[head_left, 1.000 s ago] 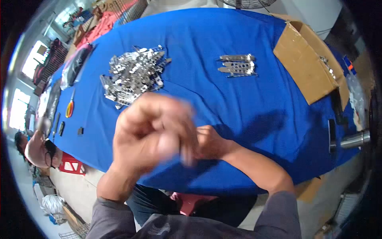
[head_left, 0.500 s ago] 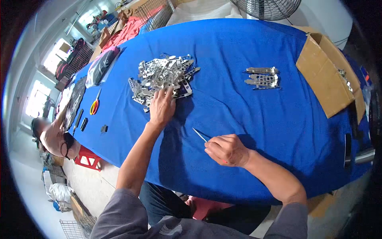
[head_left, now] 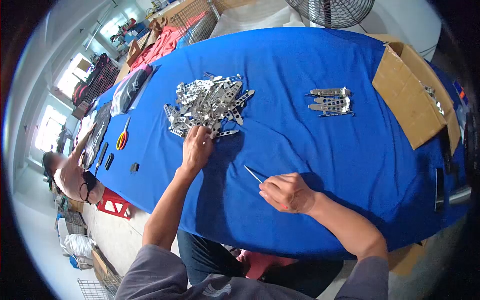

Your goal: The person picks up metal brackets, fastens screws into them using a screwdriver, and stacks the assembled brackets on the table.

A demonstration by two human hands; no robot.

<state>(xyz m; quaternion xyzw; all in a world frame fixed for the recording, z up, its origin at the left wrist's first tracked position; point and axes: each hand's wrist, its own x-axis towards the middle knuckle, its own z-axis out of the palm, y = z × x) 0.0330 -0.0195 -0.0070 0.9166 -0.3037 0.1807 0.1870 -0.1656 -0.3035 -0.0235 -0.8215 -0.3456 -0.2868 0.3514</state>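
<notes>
A heap of silver perforated metal brackets [head_left: 207, 100] lies on the blue cloth in front of me. At its near edge is my left hand [head_left: 198, 147], fingers curled together on a metal bracket that is mostly hidden by them. My right hand [head_left: 287, 192] is closed around a thin pointed metal tool [head_left: 253, 173], its tip angled up and left above the cloth. A spot of red shows under the palm; the rest of the tool's handle is hidden. Farther right, several similar brackets lie side by side in a small group [head_left: 330, 102].
The blue cloth [head_left: 280, 135] covers the table. An open cardboard box [head_left: 407, 100] stands at the right. Scissors [head_left: 123, 136], small black items [head_left: 109, 161] and a bagged dark item [head_left: 131, 90] lie left. A co-worker [head_left: 75, 175] is at the left edge; a fan [head_left: 332, 11] stands behind.
My left hand has drawn back toward me from the heap, and brackets at its near right side have shifted. My right hand stays almost in place with the tool.
</notes>
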